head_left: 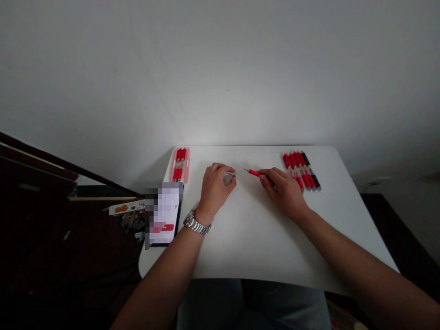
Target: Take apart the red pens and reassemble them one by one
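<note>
My right hand (283, 190) pinches a red pen (253, 173) over the white table, with the pen's silvery tip pointing left toward my other hand. Across a small gap, my left hand (216, 185) has its thumb and fingers curled into a ring. Something small shows at its fingertips, too small to make out. To the right of my right hand lies a row of several red pens (298, 172), and a dark pen (311, 170) lies at the row's right end. At the table's far left, several red and pink pens (179, 164) lie side by side.
A phone (165, 220) with a lit, partly blurred screen lies at the left edge of the white table (247, 247), beside my left wrist with its metal watch (196, 223). A grey wall (240, 82) rises behind the table. Dark clutter (132, 220) stands to the left below.
</note>
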`<state>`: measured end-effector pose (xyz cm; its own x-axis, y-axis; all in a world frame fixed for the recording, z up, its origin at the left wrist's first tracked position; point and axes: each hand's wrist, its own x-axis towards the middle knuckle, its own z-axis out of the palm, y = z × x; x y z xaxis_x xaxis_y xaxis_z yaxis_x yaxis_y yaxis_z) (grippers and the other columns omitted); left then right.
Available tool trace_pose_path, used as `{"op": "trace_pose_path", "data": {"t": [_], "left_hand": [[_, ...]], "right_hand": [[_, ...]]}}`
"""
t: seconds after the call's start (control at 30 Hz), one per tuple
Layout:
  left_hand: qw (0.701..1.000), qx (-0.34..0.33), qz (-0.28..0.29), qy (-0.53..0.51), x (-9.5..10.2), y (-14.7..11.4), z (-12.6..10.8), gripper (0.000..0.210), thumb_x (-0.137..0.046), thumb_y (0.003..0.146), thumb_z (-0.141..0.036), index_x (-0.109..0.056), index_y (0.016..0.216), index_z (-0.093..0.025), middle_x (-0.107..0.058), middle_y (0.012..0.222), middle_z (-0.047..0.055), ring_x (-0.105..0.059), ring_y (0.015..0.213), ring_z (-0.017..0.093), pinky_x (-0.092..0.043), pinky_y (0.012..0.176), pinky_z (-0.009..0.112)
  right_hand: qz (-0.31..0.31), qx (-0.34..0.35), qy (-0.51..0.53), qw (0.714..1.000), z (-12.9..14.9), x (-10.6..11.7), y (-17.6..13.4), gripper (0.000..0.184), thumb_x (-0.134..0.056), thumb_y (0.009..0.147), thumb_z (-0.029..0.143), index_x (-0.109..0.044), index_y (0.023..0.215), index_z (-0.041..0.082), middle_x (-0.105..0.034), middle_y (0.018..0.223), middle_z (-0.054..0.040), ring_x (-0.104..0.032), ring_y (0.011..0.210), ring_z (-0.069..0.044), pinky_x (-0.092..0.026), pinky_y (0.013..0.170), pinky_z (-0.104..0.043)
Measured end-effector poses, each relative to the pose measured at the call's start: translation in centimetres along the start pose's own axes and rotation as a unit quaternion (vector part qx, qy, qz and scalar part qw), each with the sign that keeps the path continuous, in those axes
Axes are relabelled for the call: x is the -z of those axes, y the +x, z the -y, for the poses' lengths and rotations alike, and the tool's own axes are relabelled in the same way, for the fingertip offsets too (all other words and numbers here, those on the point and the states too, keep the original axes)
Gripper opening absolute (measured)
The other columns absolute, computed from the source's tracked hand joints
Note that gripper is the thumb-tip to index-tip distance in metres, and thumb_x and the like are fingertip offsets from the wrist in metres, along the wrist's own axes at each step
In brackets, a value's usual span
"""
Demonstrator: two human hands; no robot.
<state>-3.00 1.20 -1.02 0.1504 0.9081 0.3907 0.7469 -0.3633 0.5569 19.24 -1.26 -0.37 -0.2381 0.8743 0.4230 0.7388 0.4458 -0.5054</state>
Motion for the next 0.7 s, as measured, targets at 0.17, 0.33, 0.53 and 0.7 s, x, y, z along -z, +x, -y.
{"op": "trace_pose_path", "data": {"t": [0.17, 0.33, 0.53, 0.7], "left_hand": [[1.000, -0.016, -0.018, -0.012, 0.2, -0.1, -0.2, 0.029, -0.069, 0.085, -0.014, -0.063, 0.112, -0.022, -0.066, 0.111, 0.005, -0.060, 0.106, 0.023, -0.048, 0.098, 0.040], [0.995, -0.038, -0.045, -0.081, 0.7, -0.2, -0.6, 0.025, -0.062, 0.093, -0.017, -0.060, 0.117, -0.023, -0.067, 0.110, 0.005, -0.061, 0.102, 0.020, -0.050, 0.095, 0.038], [0.986, -0.073, -0.032, -0.143, 0.9, -0.3, -1.2, 0.020, -0.058, 0.098, -0.024, -0.060, 0.117, -0.023, -0.068, 0.109, 0.005, -0.062, 0.099, 0.018, -0.051, 0.093, 0.036], [0.983, -0.099, -0.011, -0.157, 0.9, -0.3, -1.3, 0.019, -0.058, 0.099, -0.024, -0.061, 0.117, -0.023, -0.067, 0.109, 0.005, -0.062, 0.099, 0.017, -0.051, 0.095, 0.036]], "right_hand": [[-0.002, -0.001, -0.001, 1.000, 0.0, 0.0, 0.0, 0.028, -0.048, 0.104, 0.034, -0.069, 0.114, 0.019, -0.071, 0.096, -0.0081, -0.064, 0.075, -0.019, -0.045, 0.065, -0.031], [0.008, -0.001, 0.004, 1.000, 0.0, 0.0, 0.0, 0.029, -0.046, 0.104, 0.035, -0.069, 0.114, 0.019, -0.071, 0.095, -0.0081, -0.064, 0.076, -0.020, -0.045, 0.066, -0.031], [0.016, -0.004, 0.020, 1.000, 0.3, 0.2, 0.0, 0.030, -0.046, 0.104, 0.036, -0.069, 0.115, 0.020, -0.071, 0.094, -0.0086, -0.064, 0.074, -0.019, -0.045, 0.064, -0.031], [0.027, 0.000, 0.025, 0.999, 0.4, 0.3, 0.1, 0.029, -0.049, 0.103, 0.035, -0.068, 0.116, 0.018, -0.071, 0.093, -0.0087, -0.064, 0.075, -0.019, -0.045, 0.064, -0.030]]}}
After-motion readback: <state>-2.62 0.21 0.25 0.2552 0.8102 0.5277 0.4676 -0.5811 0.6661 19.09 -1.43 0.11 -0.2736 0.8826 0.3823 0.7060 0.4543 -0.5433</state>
